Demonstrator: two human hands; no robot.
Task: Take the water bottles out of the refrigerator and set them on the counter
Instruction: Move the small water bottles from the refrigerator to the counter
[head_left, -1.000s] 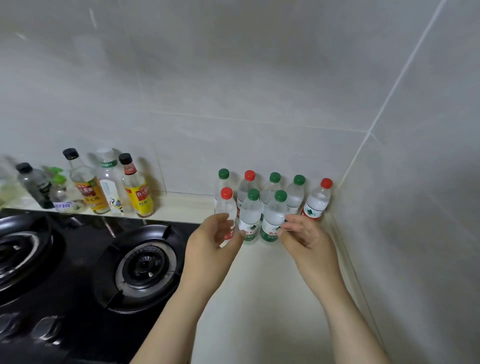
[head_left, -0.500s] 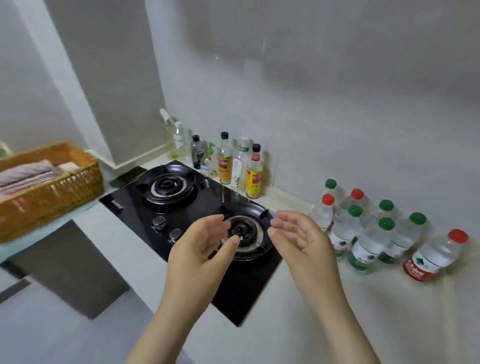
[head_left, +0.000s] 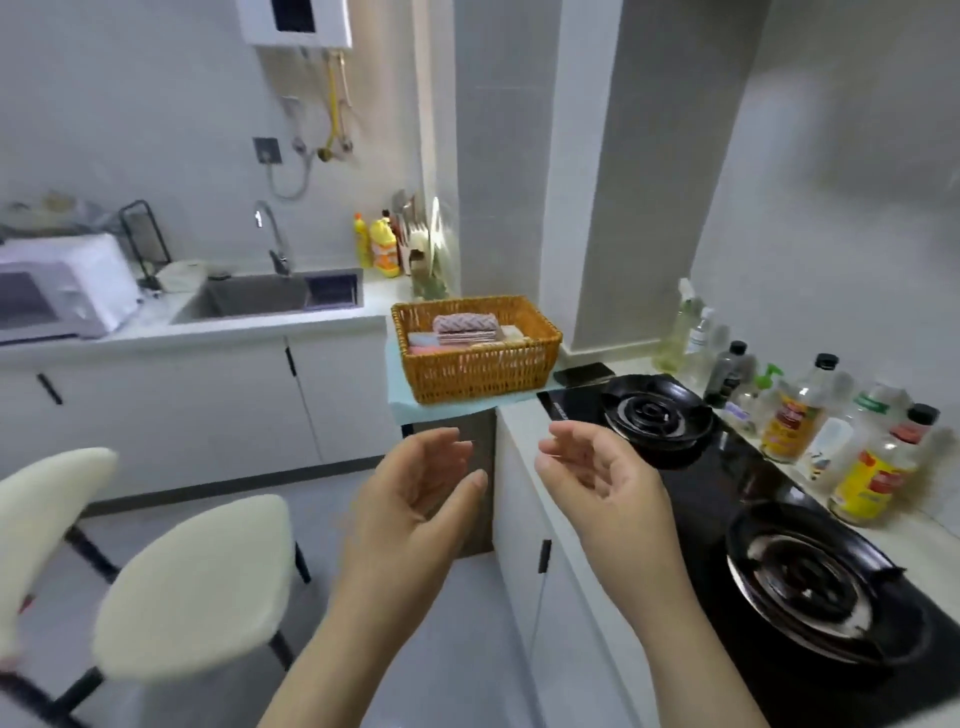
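Note:
My left hand (head_left: 415, 499) and my right hand (head_left: 597, 478) hang in front of me, palms facing each other, fingers loosely curled, both holding nothing. They float over the floor beside the counter's front edge (head_left: 524, 415). No water bottle and no refrigerator is in view.
A black gas stove (head_left: 737, 493) fills the counter at right, with several condiment bottles (head_left: 872, 478) along the wall. A wicker basket (head_left: 475, 358) stands ahead on a blue cloth. Further left are a sink (head_left: 270, 296), a microwave (head_left: 57, 286) and two white chairs (head_left: 192, 587).
My view has swung left, away from the water bottles in the counter's corner, which have left the frame. Both hands came off the bottles and stay empty in front of me.

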